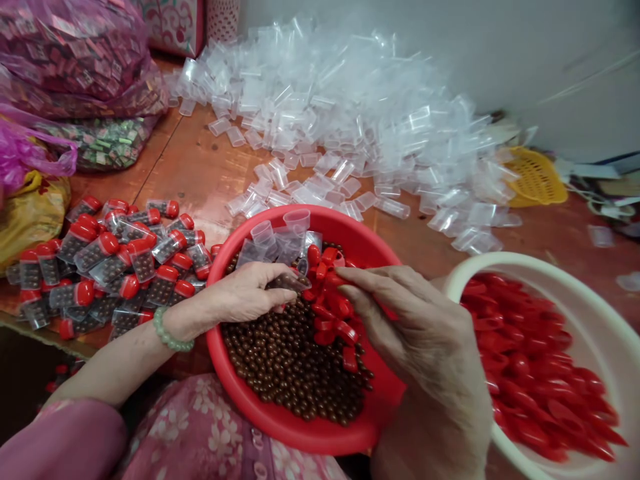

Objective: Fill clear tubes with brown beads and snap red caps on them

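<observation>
- Head view: your left hand [245, 297] pinches a clear vial [290, 283] lying sideways over the brown beads [290, 367] in the red basin [350, 230], its mouth pointing right
- Your right hand [415, 333] is nearer the red caps [333, 300], fingers loosely curled on them, just right of the vial's mouth

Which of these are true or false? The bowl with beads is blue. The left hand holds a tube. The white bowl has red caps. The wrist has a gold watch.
1. The bowl with beads is blue. False: it is red.
2. The left hand holds a tube. True.
3. The white bowl has red caps. True.
4. The wrist has a gold watch. False: it wears a green bracelet.
</observation>
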### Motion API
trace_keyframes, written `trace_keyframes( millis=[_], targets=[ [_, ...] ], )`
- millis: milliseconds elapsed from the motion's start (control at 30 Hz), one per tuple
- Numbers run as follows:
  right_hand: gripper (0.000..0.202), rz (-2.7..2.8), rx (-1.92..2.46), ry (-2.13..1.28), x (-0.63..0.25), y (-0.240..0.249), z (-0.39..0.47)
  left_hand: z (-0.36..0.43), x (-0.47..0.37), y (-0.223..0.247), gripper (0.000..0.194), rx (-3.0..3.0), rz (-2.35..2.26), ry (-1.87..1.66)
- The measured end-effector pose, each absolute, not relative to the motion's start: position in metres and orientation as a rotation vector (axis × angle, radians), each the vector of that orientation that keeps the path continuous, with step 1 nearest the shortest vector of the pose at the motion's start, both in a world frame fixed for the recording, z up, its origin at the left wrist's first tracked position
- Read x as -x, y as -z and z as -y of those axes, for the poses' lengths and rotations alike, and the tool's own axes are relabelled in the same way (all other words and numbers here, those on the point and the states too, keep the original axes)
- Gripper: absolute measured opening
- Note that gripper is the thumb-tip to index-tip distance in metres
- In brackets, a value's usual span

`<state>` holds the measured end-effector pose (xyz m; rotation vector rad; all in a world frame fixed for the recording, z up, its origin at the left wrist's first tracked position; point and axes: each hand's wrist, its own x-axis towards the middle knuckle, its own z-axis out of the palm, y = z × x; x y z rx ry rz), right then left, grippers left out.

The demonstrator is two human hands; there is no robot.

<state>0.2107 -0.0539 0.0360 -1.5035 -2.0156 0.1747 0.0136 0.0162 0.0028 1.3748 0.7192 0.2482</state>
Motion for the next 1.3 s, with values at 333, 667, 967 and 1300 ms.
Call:
trace_keyframes(
  millis=[333,667,967,1300],
  targets=[
    [0.02,1.905,1.439,-0.392,-0.193,-0.028,0.046,-0.017,-0.014,0.0,0.016,-1.427,-0.646,-0.268],
    [0.021,2.303,1.559,-0.13,-0.212,-0.047,0.055,-0.018,-0.014,-0.004,0.019,-1.487,-0.718,-0.279],
    [0.019,1.51,1.539,-0.573,-0.186,-0.023,0.049,-0.018,-0.014,-0.003,0.013,-1.286,-0.652,-0.287],
    [0.019,1.457,1.495,-0.493,-0.165,-0.008,0.048,-0.015,-0.015,0.006,0.005,-1.118,-0.58,-0.277]
  ],
)
